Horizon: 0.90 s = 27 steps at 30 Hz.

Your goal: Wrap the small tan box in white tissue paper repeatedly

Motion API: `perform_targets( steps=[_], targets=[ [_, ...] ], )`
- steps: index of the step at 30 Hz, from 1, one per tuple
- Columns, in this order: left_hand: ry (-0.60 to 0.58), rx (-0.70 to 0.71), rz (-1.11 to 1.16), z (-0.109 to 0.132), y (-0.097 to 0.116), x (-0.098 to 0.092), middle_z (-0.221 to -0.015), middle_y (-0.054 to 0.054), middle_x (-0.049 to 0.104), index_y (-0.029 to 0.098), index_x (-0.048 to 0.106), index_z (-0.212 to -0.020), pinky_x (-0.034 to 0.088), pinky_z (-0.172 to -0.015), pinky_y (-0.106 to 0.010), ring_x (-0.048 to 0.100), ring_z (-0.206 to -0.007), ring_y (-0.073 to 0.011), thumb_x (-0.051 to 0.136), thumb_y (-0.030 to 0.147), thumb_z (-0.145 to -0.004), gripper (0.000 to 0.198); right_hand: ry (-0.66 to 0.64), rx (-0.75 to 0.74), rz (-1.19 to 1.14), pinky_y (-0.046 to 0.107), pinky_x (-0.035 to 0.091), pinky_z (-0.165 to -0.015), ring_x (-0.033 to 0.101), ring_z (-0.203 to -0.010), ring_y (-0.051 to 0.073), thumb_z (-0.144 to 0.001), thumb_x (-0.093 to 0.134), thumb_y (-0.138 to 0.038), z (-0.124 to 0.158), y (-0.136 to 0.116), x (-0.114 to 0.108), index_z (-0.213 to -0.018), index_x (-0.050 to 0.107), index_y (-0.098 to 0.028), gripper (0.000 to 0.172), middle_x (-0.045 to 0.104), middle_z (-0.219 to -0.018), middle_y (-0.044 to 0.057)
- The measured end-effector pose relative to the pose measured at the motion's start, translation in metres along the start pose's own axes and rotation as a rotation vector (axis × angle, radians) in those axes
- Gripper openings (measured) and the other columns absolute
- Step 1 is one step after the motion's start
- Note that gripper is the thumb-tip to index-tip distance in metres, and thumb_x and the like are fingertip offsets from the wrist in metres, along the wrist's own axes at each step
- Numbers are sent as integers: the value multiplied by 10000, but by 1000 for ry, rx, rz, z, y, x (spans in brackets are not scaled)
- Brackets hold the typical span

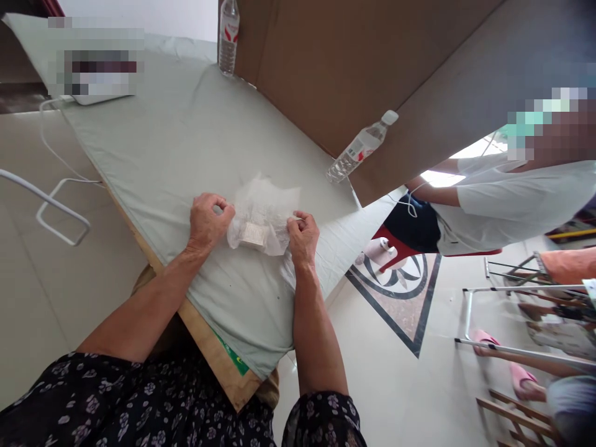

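A thin, whitish, see-through wrapping sheet [274, 197] lies crumpled on the cloth-covered table, its upper edges sticking up. On its near part rests a small cream-coloured box [254, 234], partly covered by folds of the sheet. My left hand [209, 222] pinches the sheet's left edge between thumb and forefinger. On the opposite side, my right hand [304, 239] has its fingers closed on the right edge of the same sheet. Neither hand touches the box. What the box is made of, I cannot tell.
A water bottle [361, 148] leans against a large cardboard panel [326, 68]; another bottle [228, 40] stands farther back. A white device [103, 93] with a cable sits at the far left. Beyond the cardboard, a person in a white shirt [516, 202] sits on the right.
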State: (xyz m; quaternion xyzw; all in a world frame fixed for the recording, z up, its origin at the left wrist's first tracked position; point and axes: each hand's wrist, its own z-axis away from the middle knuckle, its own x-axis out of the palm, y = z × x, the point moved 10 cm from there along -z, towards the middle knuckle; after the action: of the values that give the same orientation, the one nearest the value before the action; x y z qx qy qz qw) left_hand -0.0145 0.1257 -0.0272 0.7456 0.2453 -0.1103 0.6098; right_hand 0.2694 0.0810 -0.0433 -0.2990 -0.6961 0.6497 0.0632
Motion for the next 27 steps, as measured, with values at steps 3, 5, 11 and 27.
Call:
perform_targets(
  steps=[3,5,11,27],
  targets=[
    [47,-51,-93,-5,-9,-8,-934,-81,671,247,520,-694,452,-1060,-537,589,-1048,-299,614,260,-799,142,21,10,132,308,453,-691,540,-604,152,-797,594,-374,-6,8,-6,-1044,611,-204,300,556,-615,-82],
    [42,-72,-140,-6,-14,-8,-947,-95,667,244,540,-725,447,-1049,-571,576,-1052,-320,618,256,-796,106,36,2,246,332,473,-737,589,-664,174,-801,596,-349,-7,8,-11,-1073,622,-201,311,620,-674,-47],
    [64,-31,-180,-6,-9,-9,-1148,-119,682,214,618,-1170,462,-1042,-558,592,-1119,-326,627,182,-766,406,93,-182,285,382,541,-822,651,-799,180,-872,578,-370,16,-42,-31,-1135,652,-219,312,743,-1013,64],
    [-505,391,-234,20,65,25,-1184,-134,749,144,557,-1460,454,-1097,-472,656,-1178,-308,409,419,-988,566,-472,-313,154,357,551,-921,713,-928,178,-923,620,-325,53,-72,18,-1284,698,-238,380,788,-997,30]
  ],
)
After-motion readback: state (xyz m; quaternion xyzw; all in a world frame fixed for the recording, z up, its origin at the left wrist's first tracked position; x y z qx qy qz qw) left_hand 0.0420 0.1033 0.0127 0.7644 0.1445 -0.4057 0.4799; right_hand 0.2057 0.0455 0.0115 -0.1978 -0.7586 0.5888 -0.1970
